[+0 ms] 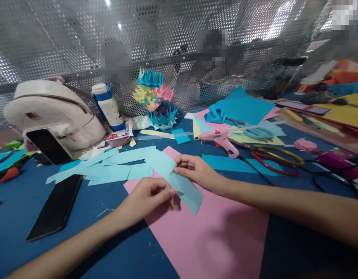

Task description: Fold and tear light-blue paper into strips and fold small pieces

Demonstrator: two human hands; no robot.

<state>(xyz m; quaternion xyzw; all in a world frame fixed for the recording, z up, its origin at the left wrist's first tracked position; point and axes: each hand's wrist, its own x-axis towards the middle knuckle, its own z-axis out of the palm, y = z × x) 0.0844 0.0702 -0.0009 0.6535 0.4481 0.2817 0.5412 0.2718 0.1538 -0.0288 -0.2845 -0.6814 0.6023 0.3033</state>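
Note:
A light blue paper strip [187, 190] slants over a large pink sheet [225, 240]. Its upper part curves up at my right hand [193, 170], whose thumb and forefinger pinch the edge. My left hand [151, 195] hovers just left of the strip over the pink sheet. Its fingers are curled, with the thumb tip against the forefinger; whether anything thin is between them is hidden. More light blue strips [109, 170] lie in a loose overlapping pile to the left of my hands.
Beyond my right hand lie a pink glue gun [218, 136], red- and yellow-handled pliers [274, 157] and blue sheets [240, 106]. Folded paper flowers [155, 97] stand at the back. On the left are a white backpack [54, 112], a bottle [109, 106] and two phones [55, 207].

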